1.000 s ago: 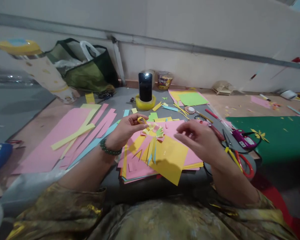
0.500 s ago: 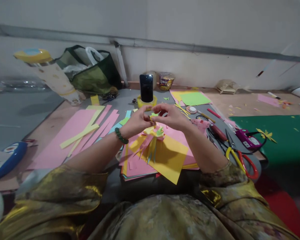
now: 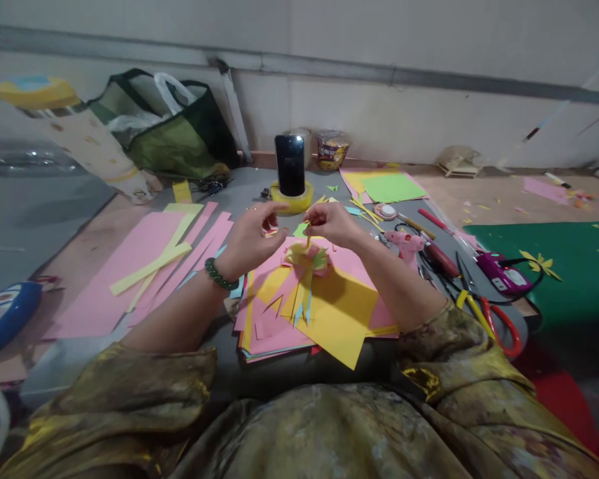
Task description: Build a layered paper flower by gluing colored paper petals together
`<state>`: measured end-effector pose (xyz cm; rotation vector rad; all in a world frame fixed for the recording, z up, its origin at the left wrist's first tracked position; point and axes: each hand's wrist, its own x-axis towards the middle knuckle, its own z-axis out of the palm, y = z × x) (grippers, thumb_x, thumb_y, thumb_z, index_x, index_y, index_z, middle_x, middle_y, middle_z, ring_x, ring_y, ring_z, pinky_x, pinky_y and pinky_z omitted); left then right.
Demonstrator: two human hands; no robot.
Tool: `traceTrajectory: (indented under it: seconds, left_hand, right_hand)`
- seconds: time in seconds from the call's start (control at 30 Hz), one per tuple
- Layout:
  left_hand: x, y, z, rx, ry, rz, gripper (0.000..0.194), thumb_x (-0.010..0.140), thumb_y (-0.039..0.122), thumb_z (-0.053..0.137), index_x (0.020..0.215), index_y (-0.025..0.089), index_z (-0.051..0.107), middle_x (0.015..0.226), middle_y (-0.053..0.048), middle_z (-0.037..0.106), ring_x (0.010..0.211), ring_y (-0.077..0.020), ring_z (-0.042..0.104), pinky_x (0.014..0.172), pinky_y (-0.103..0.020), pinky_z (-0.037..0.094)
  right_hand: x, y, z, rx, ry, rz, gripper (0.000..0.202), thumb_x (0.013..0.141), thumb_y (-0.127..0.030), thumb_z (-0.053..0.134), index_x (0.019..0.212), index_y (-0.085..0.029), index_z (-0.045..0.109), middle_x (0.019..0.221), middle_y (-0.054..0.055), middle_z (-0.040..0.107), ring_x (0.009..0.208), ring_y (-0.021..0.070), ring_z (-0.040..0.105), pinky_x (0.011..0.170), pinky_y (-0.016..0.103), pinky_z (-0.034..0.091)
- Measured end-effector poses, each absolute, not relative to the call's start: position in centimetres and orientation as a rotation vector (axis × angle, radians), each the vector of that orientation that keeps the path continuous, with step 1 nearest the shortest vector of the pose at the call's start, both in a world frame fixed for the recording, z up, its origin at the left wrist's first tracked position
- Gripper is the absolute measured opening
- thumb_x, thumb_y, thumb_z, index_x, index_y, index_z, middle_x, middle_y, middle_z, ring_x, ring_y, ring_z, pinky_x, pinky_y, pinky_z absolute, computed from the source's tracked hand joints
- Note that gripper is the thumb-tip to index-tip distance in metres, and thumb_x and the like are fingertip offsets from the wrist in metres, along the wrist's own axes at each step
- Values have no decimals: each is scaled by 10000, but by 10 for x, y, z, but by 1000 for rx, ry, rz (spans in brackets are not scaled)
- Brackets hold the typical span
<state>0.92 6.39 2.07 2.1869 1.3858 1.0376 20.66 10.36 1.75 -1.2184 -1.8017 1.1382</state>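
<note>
A folded paper bow point(image 3: 306, 259) in yellow, green and pink, with pointed tails, is over a stack of coloured paper point(image 3: 274, 342) in front of me. My right hand point(image 3: 335, 224) pinches a thin yellow strip point(image 3: 308, 239) just above the bow. I cannot tell whether the bow hangs from that strip or rests on the stack. My left hand point(image 3: 256, 234), beside the bow on the left, has its thumb and fingers apart. Something small and pale shows by its curled fingers, too small to name. A yellow sheet point(image 3: 342, 316) lies under the bow's tails.
Pink sheets and strips point(image 3: 134, 266) lie to the left. A phone point(image 3: 290, 166) stands on a yellow tape roll point(image 3: 292, 198) behind the hands. On the right are a pink glue gun point(image 3: 405, 243), scissors point(image 3: 501, 326) and a purple device point(image 3: 503, 273) with a cable.
My left hand has moved left, away from my right hand, and its fingers have spread. The right hand stays above the bow, whose front loops now show more fully. The view has shifted slightly.
</note>
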Motion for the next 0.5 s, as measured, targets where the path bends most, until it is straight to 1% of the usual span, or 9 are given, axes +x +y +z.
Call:
traceTrajectory:
  seconds: [0.07, 0.13, 0.23, 0.33, 0.43, 0.5]
  left_hand:
    - [4, 60, 18, 2265, 1368, 958, 314, 792, 272, 561, 1001, 191, 780, 775, -29, 638, 721, -176, 585, 717, -303, 482]
    - [2, 57, 15, 2290, 1330, 906, 271, 771, 255, 547, 869, 198, 794, 725, -30, 634, 665, -167, 562, 667, -298, 462]
    - [2, 58, 13, 2156, 1336, 950, 237, 768, 309, 599, 856, 196, 787, 703, -27, 661, 655, -165, 559, 647, -290, 461]
    - [5, 60, 13, 1855, 1340, 1023, 308, 768, 455, 682, 860, 177, 779, 736, -42, 715, 690, -173, 586, 644, -284, 475]
    - [11, 60, 12, 1655, 1250, 991, 394, 698, 522, 766, 851, 160, 789, 792, -61, 749, 705, -165, 591, 637, -275, 476]
    - [14, 60, 10, 1564, 1193, 952, 408, 645, 527, 810, 819, 158, 790, 751, -50, 731, 661, -142, 568, 602, -259, 462]
  right_hand:
    - [206, 104, 10, -1349, -1757, 1192, 212, 612, -48, 729, 710, -178, 593, 527, -71, 567, 525, 103, 556, 492, 203, 406]
    - [206, 103, 5, -1431, -1737, 1230, 231, 616, -38, 731, 729, -179, 587, 512, -74, 560, 493, 100, 544, 463, 198, 393]
    - [208, 100, 7, -1399, -1742, 1261, 230, 639, -48, 724, 777, -178, 595, 537, -67, 583, 512, 107, 576, 469, 195, 409]
    - [209, 95, 15, -1339, -1796, 1141, 215, 662, -70, 706, 823, -179, 614, 595, -47, 626, 580, 125, 621, 499, 201, 421]
    - [208, 85, 24, -1351, -1879, 993, 208, 683, -83, 689, 851, -185, 620, 660, -22, 662, 625, 137, 636, 534, 221, 428]
    - [205, 77, 30, -1359, -1929, 955, 211, 696, -87, 682, 870, -189, 620, 694, -11, 675, 648, 144, 641, 562, 237, 437]
